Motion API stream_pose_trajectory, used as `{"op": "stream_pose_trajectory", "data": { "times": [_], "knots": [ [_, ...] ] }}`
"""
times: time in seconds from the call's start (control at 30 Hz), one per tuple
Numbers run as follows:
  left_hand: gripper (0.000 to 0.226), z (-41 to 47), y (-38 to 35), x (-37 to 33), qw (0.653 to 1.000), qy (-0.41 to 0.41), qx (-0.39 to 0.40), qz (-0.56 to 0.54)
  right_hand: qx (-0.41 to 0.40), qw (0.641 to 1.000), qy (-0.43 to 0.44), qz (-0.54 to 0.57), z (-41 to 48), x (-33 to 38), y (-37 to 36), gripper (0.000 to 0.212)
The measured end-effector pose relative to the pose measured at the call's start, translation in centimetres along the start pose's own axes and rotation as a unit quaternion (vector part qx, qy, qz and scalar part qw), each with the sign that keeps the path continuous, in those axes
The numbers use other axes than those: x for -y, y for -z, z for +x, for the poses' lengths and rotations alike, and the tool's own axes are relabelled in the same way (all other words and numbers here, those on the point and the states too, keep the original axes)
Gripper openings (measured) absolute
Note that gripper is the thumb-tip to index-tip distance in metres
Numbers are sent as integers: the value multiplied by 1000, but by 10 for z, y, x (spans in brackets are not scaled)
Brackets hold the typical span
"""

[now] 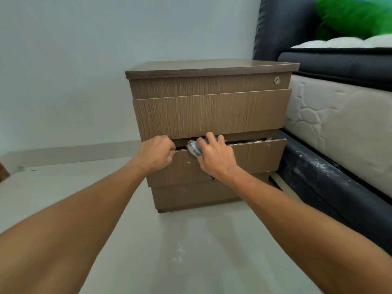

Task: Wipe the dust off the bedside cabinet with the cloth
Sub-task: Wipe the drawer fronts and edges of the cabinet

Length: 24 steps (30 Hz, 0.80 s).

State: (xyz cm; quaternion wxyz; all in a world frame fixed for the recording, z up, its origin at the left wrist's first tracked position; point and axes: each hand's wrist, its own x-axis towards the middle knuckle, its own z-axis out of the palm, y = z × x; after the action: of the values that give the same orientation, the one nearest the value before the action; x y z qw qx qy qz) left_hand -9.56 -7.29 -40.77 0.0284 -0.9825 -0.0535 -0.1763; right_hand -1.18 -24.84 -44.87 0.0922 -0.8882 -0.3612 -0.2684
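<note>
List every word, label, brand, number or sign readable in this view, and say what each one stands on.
None can be read.
Bedside cabinet: plain wood grain, no label; its round lock shows no legible mark.
Cloth in the right hand: grey pattern, no lettering.
Mattress: quilted stitching only.
Green pillow: blurred, no text discernible.

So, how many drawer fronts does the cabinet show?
3: top drawer with the lock, middle drawer, and bottom drawer, slightly open. None seems hidden.
</note>
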Motion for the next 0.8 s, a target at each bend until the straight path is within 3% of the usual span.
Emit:
{"op": "stream_pose_trajectory", "data": {
  "times": [0.3,0.53,0.6,0.7,0.8],
  "knots": [
    [23,16,-9,-31,1000,-15,-2,8,33,992,-106,-62,-29,-138,19,32],
    [23,12,-9,-29,1000,-23,-8,10,29,975,-214,-51,-34,-171,19,26],
    [22,7,-8,-25,999,-27,-21,18,30,959,-280,-36,-32,-174,19,31],
    [16,0,-6,-17,999,-26,-30,28,39,903,-426,21,-34,-183,22,48],
    [12,-2,-6,-11,998,-27,-41,31,47,868,-493,48,-49,-190,17,56]
  ]
}}
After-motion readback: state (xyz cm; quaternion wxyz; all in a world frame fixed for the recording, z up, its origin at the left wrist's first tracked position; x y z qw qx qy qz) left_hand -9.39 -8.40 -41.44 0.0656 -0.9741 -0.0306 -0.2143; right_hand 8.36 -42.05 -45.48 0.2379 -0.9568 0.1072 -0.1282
